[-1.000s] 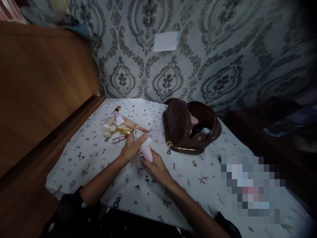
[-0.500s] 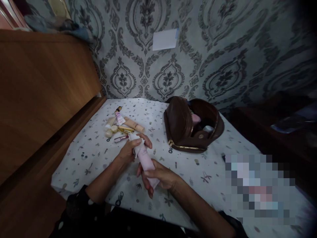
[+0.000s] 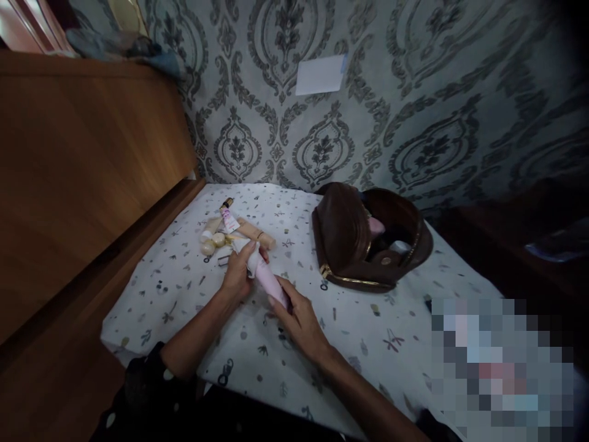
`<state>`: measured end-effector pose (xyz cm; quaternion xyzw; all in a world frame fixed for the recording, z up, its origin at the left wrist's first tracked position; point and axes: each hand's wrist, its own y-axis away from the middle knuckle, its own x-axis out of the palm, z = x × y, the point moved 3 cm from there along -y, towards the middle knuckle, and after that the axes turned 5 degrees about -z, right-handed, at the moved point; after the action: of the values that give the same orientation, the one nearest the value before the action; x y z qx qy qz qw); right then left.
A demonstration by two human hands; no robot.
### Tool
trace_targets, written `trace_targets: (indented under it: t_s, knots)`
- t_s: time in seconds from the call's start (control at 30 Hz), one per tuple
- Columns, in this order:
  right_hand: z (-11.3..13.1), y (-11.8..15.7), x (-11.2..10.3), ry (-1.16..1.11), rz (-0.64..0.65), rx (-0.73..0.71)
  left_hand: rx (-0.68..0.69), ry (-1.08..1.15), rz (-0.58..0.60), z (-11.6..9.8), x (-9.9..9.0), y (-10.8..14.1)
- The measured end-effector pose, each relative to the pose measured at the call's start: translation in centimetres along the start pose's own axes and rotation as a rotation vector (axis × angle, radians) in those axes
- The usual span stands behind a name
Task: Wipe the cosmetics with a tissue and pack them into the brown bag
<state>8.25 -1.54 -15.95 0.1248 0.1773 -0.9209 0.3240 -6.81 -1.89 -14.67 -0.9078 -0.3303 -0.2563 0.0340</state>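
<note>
A pale pink tube (image 3: pixel 270 284) slants between my two hands over the patterned white cloth. My left hand (image 3: pixel 239 270) is closed on a white wipe (image 3: pixel 248 250), pressed around the tube's upper end. The lower end sits in my right hand (image 3: pixel 299 316), its thumb on top and fingers behind. Just beyond my left hand lie a beige tube (image 3: pixel 255 232), a small white and pink tube (image 3: pixel 229 220) with a dark and gold cap, and round cream-coloured pieces (image 3: pixel 208 247).
An open brown bag (image 3: pixel 340 236) with items inside stands right of centre. A wooden cabinet (image 3: pixel 92 147) borders the left side. Patterned wall behind carries a white paper (image 3: pixel 321 75). A blurred-out item (image 3: pixel 499 368) lies at the right.
My right hand has turned, its back now more upward, and the pink tube lies slightly higher. My left hand and the wipe cover more of the small items behind. The view has shifted a little.
</note>
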Motion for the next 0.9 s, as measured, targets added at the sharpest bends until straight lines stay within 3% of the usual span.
trace_targets:
  t_s: [0.13, 0.33, 0.43, 0.53, 0.77, 0.9]
  knots:
    - [-0.3, -0.1, 0.1, -0.058, -0.018, 0.032, 0.011, -0.124, 0.09, 1.2, 0.4, 0.9]
    - [-2.0, -0.4, -0.3, -0.089, -0.121, 0.067, 0.056, -0.45, 0.375, 3.2, 0.7, 2.7]
    - [-2.4, -0.3, -0.5, -0.11, -0.122, 0.112, 0.066, -0.51, 0.415, 3.4, 0.8, 3.1]
    - [-2.4, -0.2, -0.4, -0.144, -0.09, 0.141, 0.11, -0.55, 0.317, 2.9, 0.6, 2.4]
    - [-1.7, 0.1, 1.3, -0.43, 0.145, 0.21, 0.344, -0.499, -0.122, 0.7, -1.2, -0.6]
    - [-1.6, -0.1, 1.6, -0.499, 0.148, 0.252, 0.497, -0.58, -0.123, 0.3, -1.1, -0.4]
